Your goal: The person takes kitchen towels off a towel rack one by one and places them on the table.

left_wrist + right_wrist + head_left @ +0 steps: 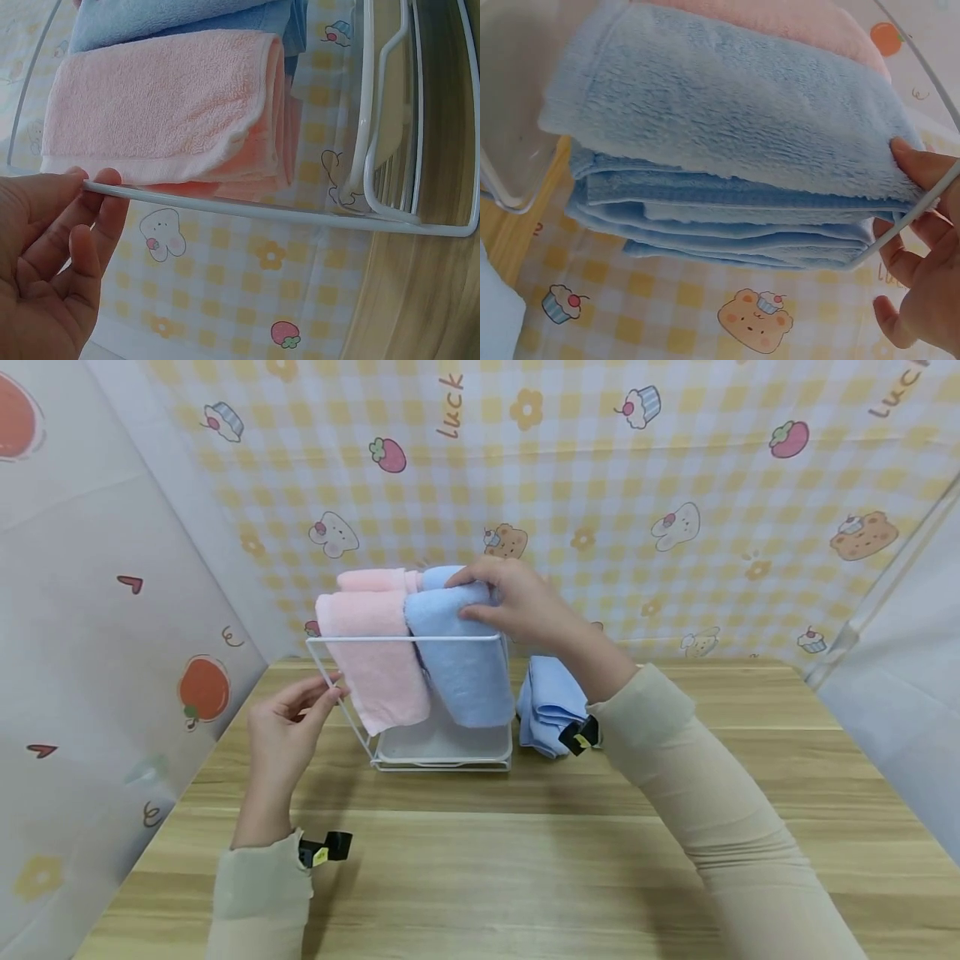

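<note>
A white wire rack (405, 637) stands on the table with towels draped in it. My left hand (288, 727) pinches the rack's left side wire between thumb and fingers, beside the pink towel (375, 652); the left wrist view shows the hand (56, 262) gripping the wire near that towel's edge. To the right of the pink towel hangs a folded blue towel (465, 668). My right hand (517, 597) holds its upper right edge, thumb on the front and fingers behind. In the right wrist view, several blue layers (727, 225) show under the top one.
A white tray (450, 747) sits at the bottom of the rack. Just right of the rack, a folded blue cloth (551, 702) lies on the wooden table (480, 877). Behind stands a yellow checked backdrop (585, 485), with a white printed one (90, 610) at the left.
</note>
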The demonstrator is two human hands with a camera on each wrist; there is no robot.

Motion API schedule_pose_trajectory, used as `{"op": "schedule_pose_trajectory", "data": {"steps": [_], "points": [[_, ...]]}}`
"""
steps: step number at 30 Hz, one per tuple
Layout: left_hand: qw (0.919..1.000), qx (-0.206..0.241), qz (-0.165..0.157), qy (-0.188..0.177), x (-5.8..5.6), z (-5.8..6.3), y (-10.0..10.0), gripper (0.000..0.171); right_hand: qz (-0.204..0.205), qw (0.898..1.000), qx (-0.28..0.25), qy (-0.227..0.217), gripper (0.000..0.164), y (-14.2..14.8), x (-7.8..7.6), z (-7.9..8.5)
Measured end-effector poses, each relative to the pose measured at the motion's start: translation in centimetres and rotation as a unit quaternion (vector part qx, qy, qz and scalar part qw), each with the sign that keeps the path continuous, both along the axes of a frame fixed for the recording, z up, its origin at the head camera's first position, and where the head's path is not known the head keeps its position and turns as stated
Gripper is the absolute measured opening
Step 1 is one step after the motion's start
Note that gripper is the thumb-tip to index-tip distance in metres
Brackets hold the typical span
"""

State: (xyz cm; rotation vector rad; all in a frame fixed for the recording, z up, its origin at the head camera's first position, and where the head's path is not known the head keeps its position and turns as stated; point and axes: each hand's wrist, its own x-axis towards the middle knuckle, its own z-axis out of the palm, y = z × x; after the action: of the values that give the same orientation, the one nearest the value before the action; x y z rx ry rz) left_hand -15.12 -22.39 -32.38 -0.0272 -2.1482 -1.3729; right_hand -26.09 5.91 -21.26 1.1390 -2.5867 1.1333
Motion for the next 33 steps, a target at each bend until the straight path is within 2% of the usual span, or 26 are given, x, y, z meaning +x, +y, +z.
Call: {"op": "schedule_pose_trajectory", "data": {"steps": [7,13,24,28,33], "points": [[1.0000,-0.004,0.006,-0.005,0.1,0.1,-0.3,0.021,0.003,0.996,-0.031,0.086,0.030,-0.2,0.2,-0.5],[1.0000,-0.003,0.007,-0.004,0.1,-0.1,-0.5,0.019,0.018,0.988,-0.085,0.131,0.027,-0.3,0.1,-1.3],[0.9999,0.002,0.006,-0.012,0.3,-0.2,-0.4,0.020,0.047,0.971,-0.152,0.177,0.025,-0.2,-0.2,-1.8],[0.9999,0.001,0.004,-0.011,0.2,-0.1,-0.3,0.020,0.041,0.968,-0.171,0.180,0.026,0.1,-0.1,-1.4],[1.0000,0.008,-0.003,-0.004,0.0,0.0,-0.2,0.020,0.054,0.960,-0.199,0.189,0.026,0.4,0.2,-0.8]]}}
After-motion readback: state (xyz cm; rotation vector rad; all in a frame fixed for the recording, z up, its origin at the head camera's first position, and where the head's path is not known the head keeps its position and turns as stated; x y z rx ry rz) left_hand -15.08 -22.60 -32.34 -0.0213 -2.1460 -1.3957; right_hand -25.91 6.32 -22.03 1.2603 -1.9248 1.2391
